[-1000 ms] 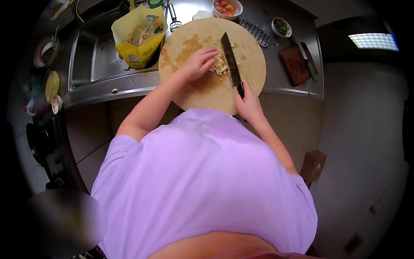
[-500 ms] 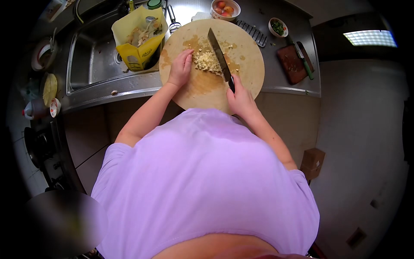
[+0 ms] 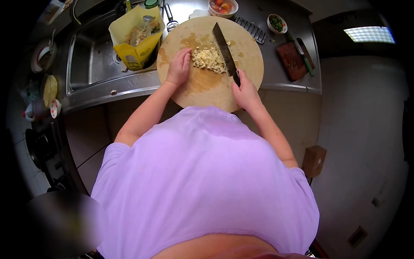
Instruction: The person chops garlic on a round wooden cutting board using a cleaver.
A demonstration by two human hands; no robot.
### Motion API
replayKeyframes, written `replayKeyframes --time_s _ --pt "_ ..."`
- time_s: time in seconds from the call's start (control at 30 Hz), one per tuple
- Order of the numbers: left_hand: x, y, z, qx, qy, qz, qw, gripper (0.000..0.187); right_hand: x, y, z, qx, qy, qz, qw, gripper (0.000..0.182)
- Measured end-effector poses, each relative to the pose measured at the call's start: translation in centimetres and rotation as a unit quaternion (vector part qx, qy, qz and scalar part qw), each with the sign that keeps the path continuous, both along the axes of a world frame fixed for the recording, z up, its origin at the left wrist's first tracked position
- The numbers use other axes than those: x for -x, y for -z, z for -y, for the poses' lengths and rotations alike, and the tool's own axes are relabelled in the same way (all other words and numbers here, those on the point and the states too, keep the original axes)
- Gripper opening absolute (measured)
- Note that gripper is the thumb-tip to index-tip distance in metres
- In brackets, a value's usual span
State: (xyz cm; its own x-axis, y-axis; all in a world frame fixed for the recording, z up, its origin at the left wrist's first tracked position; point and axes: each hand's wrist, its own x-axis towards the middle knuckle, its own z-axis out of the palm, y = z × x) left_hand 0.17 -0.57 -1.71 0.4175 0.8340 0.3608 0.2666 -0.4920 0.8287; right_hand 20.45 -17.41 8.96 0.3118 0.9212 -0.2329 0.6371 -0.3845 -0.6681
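Observation:
A round wooden cutting board [image 3: 202, 95] lies at the counter's front edge. Finely chopped pale pieces, probably garlic [image 3: 209, 59], are heaped near its middle. My right hand [image 3: 247, 92] is wrapped around the black handle of a kitchen knife [image 3: 225, 48]. The dark, broad blade stands along the right side of the heap, tip pointing away from me. On the left part of the board rests my left hand [image 3: 178, 67], fingers stretched out beside the heap and holding nothing.
A yellow bag of scraps [image 3: 133, 54] stands at the sink [image 3: 82, 64]. Behind the board are a whisk [image 3: 170, 19], a bowl of reddish fruit [image 3: 223, 7] and a black rack [image 3: 250, 29]. To the right are a bowl of chopped greens [image 3: 277, 23], a brown board [image 3: 291, 62] and a green-handled knife [image 3: 308, 64].
My right hand and the knife have shifted slightly right, and the blade has moved off the heap's edge. My left hand stays in about the same place on the board.

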Motion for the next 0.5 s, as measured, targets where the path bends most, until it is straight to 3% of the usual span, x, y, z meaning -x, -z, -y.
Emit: replayKeyframes --time_s 0.17,0.23,0.5 --pt "0.0 0.0 0.0 0.003 0.0 -0.003 1.0 0.028 0.7 -0.8 0.2 0.013 -0.009 0.001 1.0 0.049" --pt "-0.1 0.1 0.2 0.001 -0.009 -0.004 1.0 0.028 1.3 -0.4 0.6 -0.03 -0.028 0.007 0.999 0.049" --pt "0.0 -0.3 0.1 -0.01 -0.002 -0.004 1.0 0.028 0.3 -0.3 0.4 0.024 -0.007 -0.006 1.0 0.046"
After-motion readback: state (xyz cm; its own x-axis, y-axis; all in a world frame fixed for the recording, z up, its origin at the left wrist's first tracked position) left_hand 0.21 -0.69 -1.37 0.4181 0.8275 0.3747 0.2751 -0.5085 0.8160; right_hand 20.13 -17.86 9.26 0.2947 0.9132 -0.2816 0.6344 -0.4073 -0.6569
